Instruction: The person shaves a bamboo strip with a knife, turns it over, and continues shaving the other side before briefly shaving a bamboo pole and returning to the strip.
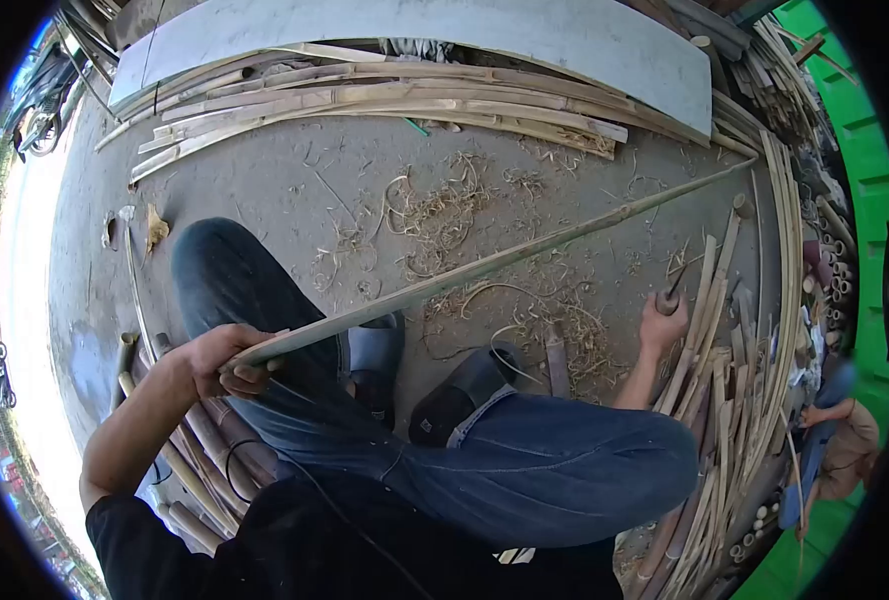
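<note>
My left hand is closed around the near end of a long bamboo strip. The strip slants across in front of my knees, its far end reaching the bamboo at the upper right. Off to the right, my right hand grips the round handle of a knife, whose thin dark blade points away from me. Much of that blade is hard to make out. The knife is apart from the strip. My bent knee lies just beyond the left hand, under the strip.
Curly bamboo shavings litter the concrete floor. Split bamboo poles lie beside a pale board. More strips are stacked at right and poles at left. Another person is at far right by a green wall.
</note>
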The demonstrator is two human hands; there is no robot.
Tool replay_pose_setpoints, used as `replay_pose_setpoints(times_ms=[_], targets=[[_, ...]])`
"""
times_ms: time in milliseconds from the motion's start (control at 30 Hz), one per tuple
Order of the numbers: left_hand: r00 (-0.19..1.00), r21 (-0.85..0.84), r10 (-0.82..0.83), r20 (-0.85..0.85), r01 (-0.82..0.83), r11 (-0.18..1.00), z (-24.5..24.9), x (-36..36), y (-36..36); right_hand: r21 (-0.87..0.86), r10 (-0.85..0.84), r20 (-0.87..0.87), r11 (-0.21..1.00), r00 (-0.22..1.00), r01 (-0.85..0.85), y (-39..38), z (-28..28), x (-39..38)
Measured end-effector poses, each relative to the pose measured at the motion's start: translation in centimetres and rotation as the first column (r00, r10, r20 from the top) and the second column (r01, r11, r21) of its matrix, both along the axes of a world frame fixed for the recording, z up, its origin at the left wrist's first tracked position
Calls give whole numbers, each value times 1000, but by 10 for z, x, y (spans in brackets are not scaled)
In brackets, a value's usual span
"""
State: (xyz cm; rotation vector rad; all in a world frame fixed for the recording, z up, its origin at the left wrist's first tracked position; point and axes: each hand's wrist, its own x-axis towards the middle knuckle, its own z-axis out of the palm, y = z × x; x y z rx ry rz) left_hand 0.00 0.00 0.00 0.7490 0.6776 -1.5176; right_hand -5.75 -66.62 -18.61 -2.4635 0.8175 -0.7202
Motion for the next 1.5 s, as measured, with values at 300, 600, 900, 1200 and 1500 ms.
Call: replay_pose_setpoints(times_ms=[300, 600, 900, 1200, 1500], targets=[[995, 1, 2, 104, -3, 1000, -3, 9, -15, -555, 125, 141, 831, 982, -26, -102, 296, 143], [995, -49, -10, 95, 14, 999, -6, 6, -19, -102, 532, -119, 833, 838, -543, 154, 308, 107], [946, 130, -87, 311, 49, 990, -8, -1, -14, 121, 410, -262, 912, 874, -392, 121, 188, 16], [810, 358, -266, 523, 75, 931, -6, -16, -23, 584, 295, -296, 809, 908, -72, 121, 166, 40], [569, 593, -507, 647, 42, 804, -10, -39, -24, 569, 437, -473, 814, 765, -113, 124, 150, 13]])
